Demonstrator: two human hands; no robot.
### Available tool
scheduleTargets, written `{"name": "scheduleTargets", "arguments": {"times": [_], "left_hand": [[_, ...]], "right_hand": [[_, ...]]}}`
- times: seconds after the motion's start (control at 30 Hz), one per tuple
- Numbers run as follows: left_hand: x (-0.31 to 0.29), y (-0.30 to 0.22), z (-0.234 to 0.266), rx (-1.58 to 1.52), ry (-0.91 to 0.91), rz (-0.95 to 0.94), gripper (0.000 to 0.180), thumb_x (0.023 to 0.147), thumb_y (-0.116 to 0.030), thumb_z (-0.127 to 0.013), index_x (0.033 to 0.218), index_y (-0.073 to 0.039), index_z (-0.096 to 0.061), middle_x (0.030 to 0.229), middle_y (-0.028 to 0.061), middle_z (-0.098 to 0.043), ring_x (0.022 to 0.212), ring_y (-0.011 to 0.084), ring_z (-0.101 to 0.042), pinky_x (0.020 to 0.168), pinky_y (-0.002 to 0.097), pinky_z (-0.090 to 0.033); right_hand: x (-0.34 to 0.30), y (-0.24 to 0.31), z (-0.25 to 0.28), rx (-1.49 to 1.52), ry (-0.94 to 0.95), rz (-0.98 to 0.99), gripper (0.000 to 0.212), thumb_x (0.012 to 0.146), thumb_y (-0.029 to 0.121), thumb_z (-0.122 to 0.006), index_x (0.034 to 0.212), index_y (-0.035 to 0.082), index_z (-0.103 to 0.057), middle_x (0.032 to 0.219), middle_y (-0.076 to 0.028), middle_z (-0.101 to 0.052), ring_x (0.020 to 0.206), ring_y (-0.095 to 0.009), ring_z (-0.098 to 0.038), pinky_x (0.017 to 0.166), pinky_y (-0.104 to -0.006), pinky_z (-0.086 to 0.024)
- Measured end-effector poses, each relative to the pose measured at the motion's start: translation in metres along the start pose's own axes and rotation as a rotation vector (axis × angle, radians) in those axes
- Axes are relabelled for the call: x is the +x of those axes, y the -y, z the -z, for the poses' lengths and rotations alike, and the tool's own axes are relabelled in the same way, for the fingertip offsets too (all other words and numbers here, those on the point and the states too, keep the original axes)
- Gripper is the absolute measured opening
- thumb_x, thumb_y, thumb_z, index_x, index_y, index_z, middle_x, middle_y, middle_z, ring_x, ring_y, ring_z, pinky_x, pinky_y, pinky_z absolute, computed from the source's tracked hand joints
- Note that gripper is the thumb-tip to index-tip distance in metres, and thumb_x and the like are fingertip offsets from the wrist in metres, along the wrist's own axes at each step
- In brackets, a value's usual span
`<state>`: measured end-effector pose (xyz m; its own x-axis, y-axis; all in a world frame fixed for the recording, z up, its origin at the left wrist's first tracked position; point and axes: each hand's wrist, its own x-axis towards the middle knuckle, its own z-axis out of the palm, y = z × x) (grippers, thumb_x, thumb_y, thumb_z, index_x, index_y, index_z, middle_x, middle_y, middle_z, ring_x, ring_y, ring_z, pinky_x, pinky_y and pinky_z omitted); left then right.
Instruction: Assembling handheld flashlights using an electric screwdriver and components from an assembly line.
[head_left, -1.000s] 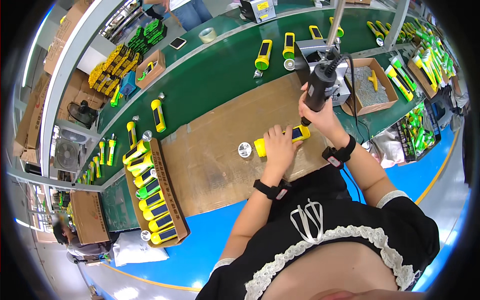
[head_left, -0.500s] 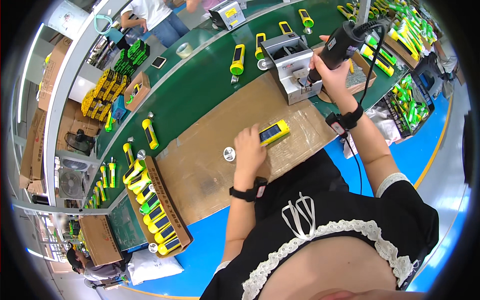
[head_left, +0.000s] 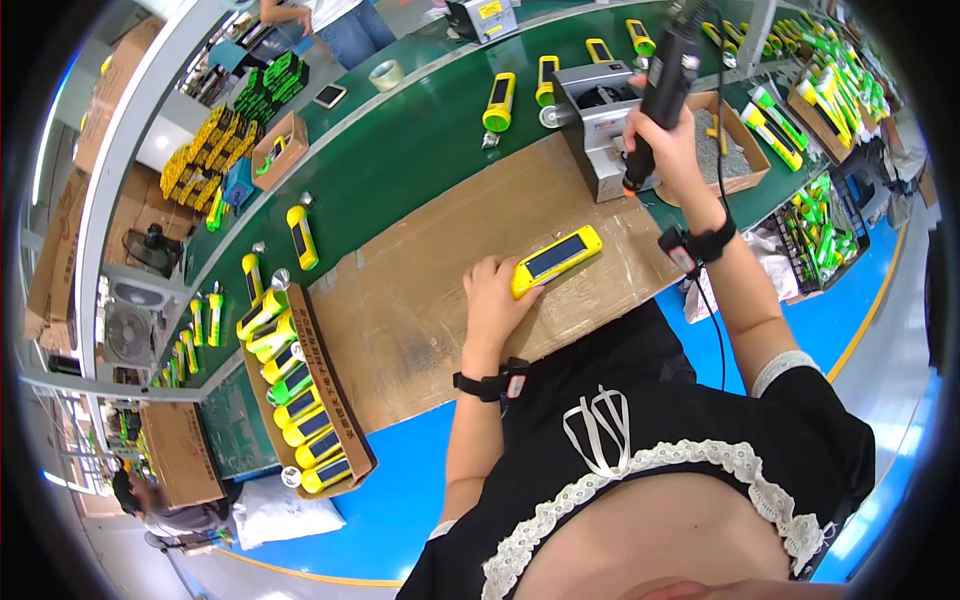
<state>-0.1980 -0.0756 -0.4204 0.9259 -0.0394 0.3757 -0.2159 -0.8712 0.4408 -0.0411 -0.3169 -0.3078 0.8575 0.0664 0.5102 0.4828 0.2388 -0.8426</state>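
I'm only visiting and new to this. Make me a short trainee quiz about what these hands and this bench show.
1. True or false: the left hand is touching the yellow flashlight that lies on the cardboard sheet.
2. What holds the black corded tool?
a) the left hand
b) the right hand
c) neither hand
3. Fill in: the bench surface is ____ in colour.

Key: 1. True; 2. b; 3. green

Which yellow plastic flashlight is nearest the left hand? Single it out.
The elongated yellow plastic flashlight with one end at the left hand. It alone lies on the flat brown cardboard sheet; the others are elsewhere.
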Motion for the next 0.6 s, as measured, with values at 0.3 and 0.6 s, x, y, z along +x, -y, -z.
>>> {"name": "scheduleTargets", "arguments": {"times": [0.3, 0.6], "left_hand": [[0.001, 0.005, -0.007, -0.038, -0.097, 0.103, 0.043, 0.058, -0.028, -0.079, 0.095, -0.011, -0.064, 0.088, 0.0094, -0.054, 0.091, 0.0286, -0.050, 0.083, 0.0397, -0.036], [-0.007, 0.007, -0.013, -0.104, -0.176, 0.083, 0.043, 0.056, -0.025, -0.080, 0.093, -0.010, -0.064, 0.094, 0.0107, -0.051, 0.094, 0.0298, -0.047, 0.082, 0.0408, -0.036]], "right_hand": [[-0.105, -0.008, -0.091, 0.307, 0.262, 0.153, 0.058, 0.081, -0.009, -0.049, 0.131, 0.002, -0.023, 0.077, -0.009, -0.051, 0.065, -0.016, -0.055, 0.066, -0.0316, -0.048], [-0.113, -0.006, -0.116, 0.276, 0.210, 0.105, 0.051, 0.084, -0.008, -0.047, 0.128, 0.002, -0.024, 0.078, -0.009, -0.050, 0.064, -0.016, -0.054, 0.065, -0.0337, -0.049]]}}
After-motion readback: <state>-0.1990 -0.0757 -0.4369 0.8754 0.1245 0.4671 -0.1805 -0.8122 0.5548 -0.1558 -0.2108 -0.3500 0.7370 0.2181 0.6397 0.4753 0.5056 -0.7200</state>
